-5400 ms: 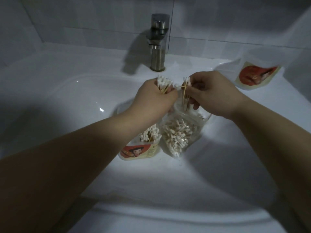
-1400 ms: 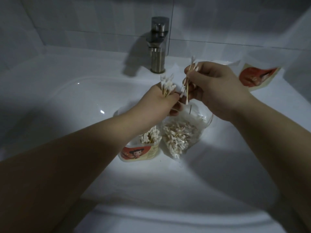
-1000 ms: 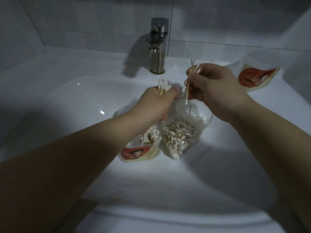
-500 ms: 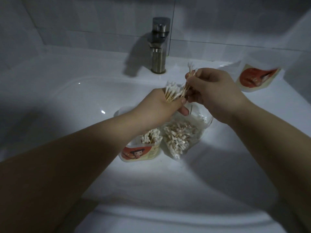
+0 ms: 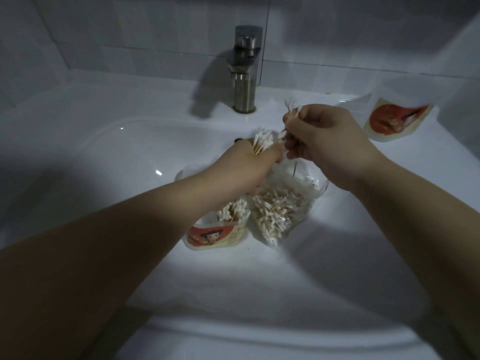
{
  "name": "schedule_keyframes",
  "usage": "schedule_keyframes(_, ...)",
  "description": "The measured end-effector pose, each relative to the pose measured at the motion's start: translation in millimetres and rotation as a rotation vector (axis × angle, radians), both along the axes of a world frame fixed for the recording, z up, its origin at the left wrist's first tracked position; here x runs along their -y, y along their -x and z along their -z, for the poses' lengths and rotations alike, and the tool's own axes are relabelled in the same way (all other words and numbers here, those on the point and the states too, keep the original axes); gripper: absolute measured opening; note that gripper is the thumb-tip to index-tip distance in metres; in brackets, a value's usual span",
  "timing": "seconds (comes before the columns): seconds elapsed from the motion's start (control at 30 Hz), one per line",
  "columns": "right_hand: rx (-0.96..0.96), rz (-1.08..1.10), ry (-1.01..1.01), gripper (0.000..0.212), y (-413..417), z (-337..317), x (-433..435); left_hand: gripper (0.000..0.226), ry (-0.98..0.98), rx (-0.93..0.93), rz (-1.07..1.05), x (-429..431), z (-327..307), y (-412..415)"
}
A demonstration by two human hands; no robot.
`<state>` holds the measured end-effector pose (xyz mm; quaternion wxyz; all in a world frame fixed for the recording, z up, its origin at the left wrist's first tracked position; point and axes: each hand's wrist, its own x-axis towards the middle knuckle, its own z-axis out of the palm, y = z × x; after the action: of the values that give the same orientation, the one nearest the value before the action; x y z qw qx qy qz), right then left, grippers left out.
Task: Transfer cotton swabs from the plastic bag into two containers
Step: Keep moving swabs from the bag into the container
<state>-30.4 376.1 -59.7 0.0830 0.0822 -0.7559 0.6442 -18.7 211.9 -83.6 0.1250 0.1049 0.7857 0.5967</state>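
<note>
Many swabs (image 5: 275,211) — white tips, tan sticks.

In the sink (image 5: 104,157), a container (image 5: 218,236) stands just left of the plastic bag (image 5: 280,211), faucet (image 5: 245,74) behind.

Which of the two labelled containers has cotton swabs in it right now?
The container in the basin beside the plastic bag: swabs stand upright in it. The other container, on the ledge at right, shows none.
</note>
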Motion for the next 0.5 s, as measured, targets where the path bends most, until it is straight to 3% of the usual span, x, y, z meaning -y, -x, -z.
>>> schedule_keyframes(0.13,0.007,0.028,0.007,0.018,-0.1,-1.4,-2.4,0.043,-0.042,-0.049,-0.093,2.9,-1.3,2.3)
schedule_keyframes(0.23,0.081,-0.06,0.027,0.025,-2.8,-1.2,-3.3,0.049,-0.082,-0.104,-0.192,4.9,-0.6,4.9)
schedule_keyframes(0.33,0.163,-0.149,0.059,0.026,-6.5,0.1,2.4,0.037,-0.093,-0.143,-0.178,5.4,-1.6,5.6)
schedule_keyframes(0.43,0.204,-0.181,0.082,0.015,-7.5,-1.2,4.5,0.031,-0.09,-0.11,-0.087,7.7,-0.5,5.2)
schedule_keyframes(0.5,0.235,-0.199,0.082,0.02,-6.5,-1.3,1.2,0.023,-0.066,-0.138,-0.052,8.1,0.9,4.8)
